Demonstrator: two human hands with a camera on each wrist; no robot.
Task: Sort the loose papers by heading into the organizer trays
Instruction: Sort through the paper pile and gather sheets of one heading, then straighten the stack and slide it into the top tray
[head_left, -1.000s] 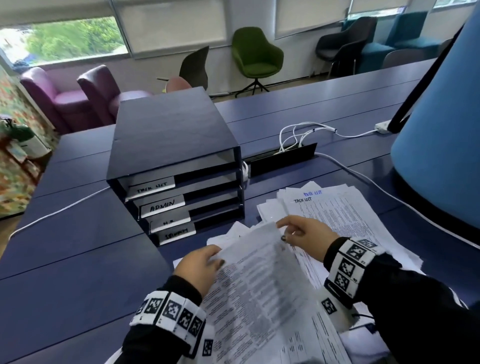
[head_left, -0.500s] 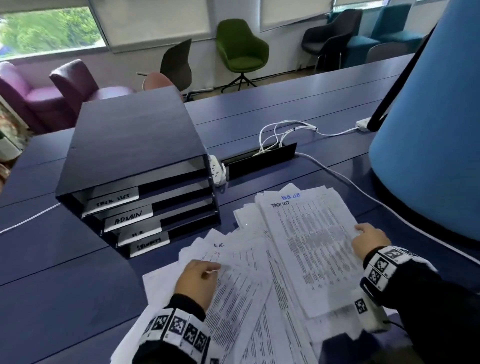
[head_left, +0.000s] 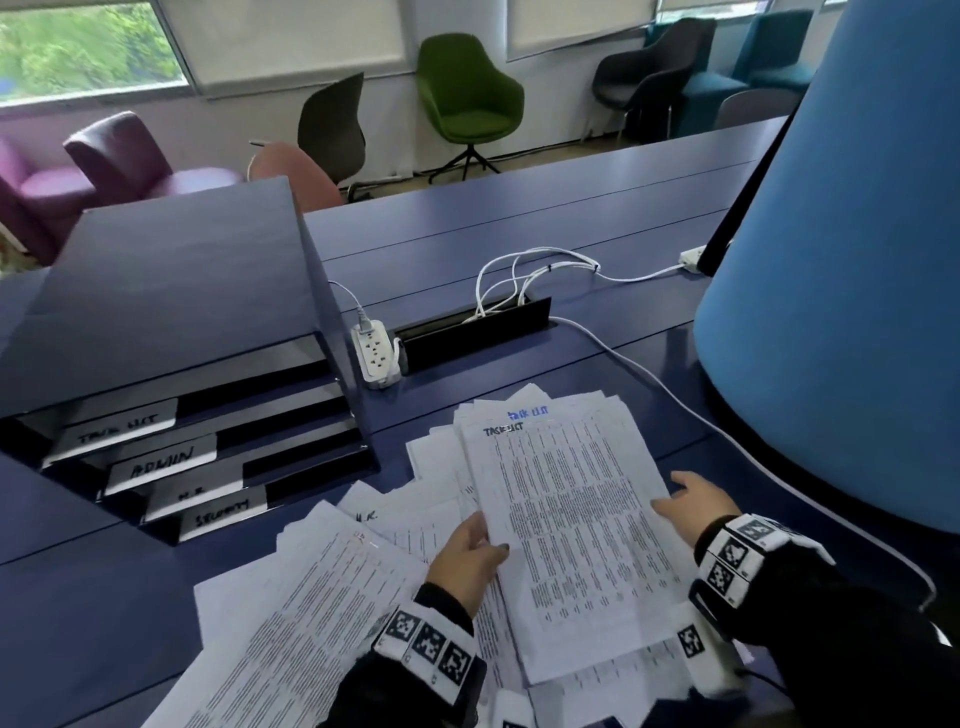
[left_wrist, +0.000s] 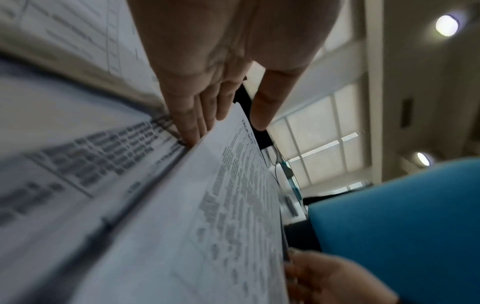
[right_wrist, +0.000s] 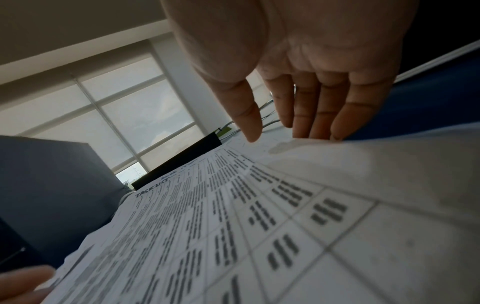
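Observation:
A dark organizer (head_left: 171, 291) stands at the left, its trays labelled TASK LIST (head_left: 117, 428), ADMIN, H.R. and SECURITY. Loose printed papers (head_left: 332, 587) lie spread in front of me. On top lies a sheet headed TASK LIST (head_left: 571, 519) (left_wrist: 207, 205) (right_wrist: 233, 226). My left hand (head_left: 467, 551) (left_wrist: 228, 127) pinches its left edge, fingers under, thumb on top. My right hand (head_left: 685, 499) (right_wrist: 285, 133) lies along its right edge with straight fingers, thumb over the paper.
A white power strip (head_left: 374, 353) sits beside the organizer, next to an open black cable box (head_left: 478, 332). White cables (head_left: 649, 379) run across the blue table (head_left: 104, 597) to the right. A big blue shade (head_left: 841, 312) fills the right side. Chairs stand beyond the table.
The sheet that both hands held up a second ago now lies at the lower left. My left hand has moved right to the TASK LIST sheet's left edge. The right hand stays at its right edge.

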